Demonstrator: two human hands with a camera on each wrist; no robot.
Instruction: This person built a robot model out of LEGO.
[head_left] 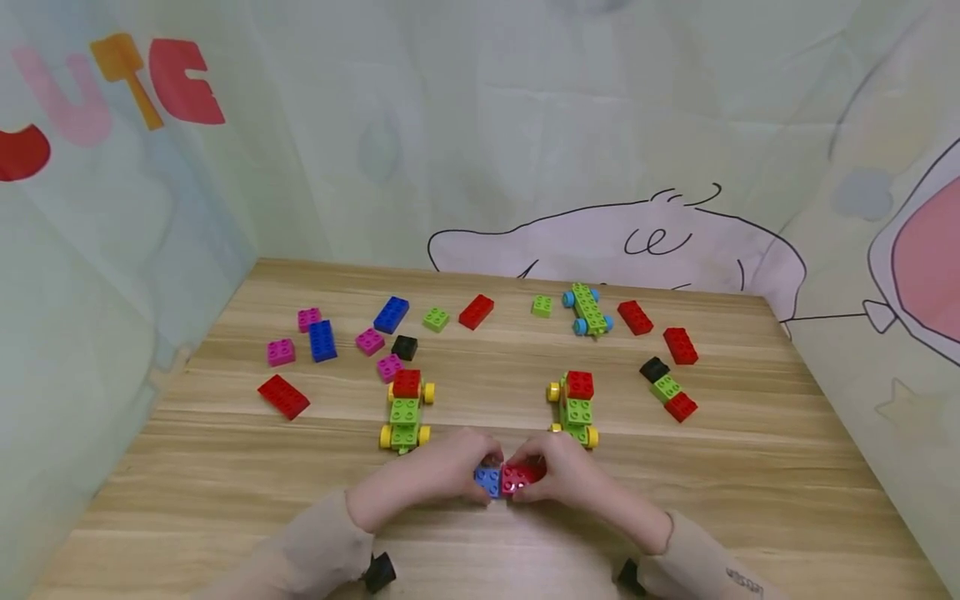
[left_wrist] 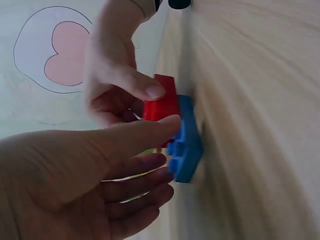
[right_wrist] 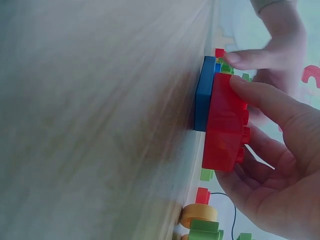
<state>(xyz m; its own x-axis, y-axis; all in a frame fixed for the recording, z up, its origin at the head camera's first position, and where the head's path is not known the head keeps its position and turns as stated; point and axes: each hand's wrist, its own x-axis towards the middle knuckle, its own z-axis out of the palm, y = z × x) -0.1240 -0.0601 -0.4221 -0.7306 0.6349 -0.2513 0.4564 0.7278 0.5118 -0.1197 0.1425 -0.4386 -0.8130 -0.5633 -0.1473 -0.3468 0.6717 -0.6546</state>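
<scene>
My right hand (head_left: 561, 468) pinches a red brick (right_wrist: 224, 122) by its long sides, thumb on one and fingers on the other. That brick lies over part of a flat blue brick (left_wrist: 187, 150), whose studs still show at the left end. Whether the two are pressed fully together I cannot tell. My left hand (head_left: 455, 465) holds the blue brick's left end between thumb and fingers, the thumb close to the red brick's end. Just beyond the hands stand two green cars with yellow wheels, one on the left (head_left: 406, 410) and one on the right (head_left: 578, 408), each topped with red.
A green base with blue wheels (head_left: 587, 309) lies at the back. Red (head_left: 283, 397), blue (head_left: 392, 314), pink (head_left: 281, 352), green (head_left: 436, 319) and black (head_left: 405, 347) bricks are scattered left and centre. A black, green and red row (head_left: 666, 388) lies at right.
</scene>
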